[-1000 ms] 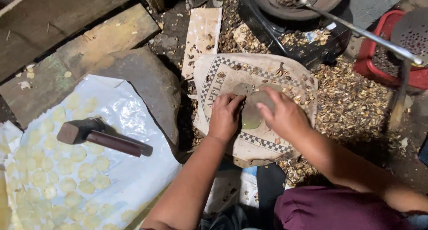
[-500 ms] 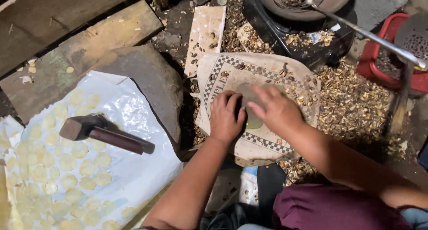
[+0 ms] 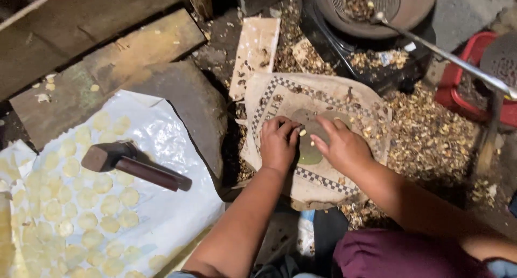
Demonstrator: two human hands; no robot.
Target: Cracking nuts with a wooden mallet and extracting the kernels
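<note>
Both hands have drawn closer over the sack's middle. Left hand (image 3: 278, 143) and right hand (image 3: 340, 147) pinch a small pale kernel (image 3: 302, 132) above the flat green-grey disc (image 3: 309, 148) (probably a pressing base) on the printed sack (image 3: 280, 97), so husk bits stay contained.

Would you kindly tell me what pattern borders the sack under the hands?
A dark-and-pale checkered band borders the tan sack, clearest in the head view.

The ground (image 3: 215, 57) is dark dirt. On it lie wooden planks (image 3: 113, 57), a flat stone (image 3: 186, 103), a white sheet (image 3: 161, 202) at the left, a sack (image 3: 280, 103) in the middle, and husks (image 3: 431, 143) scattered at the right.
</note>
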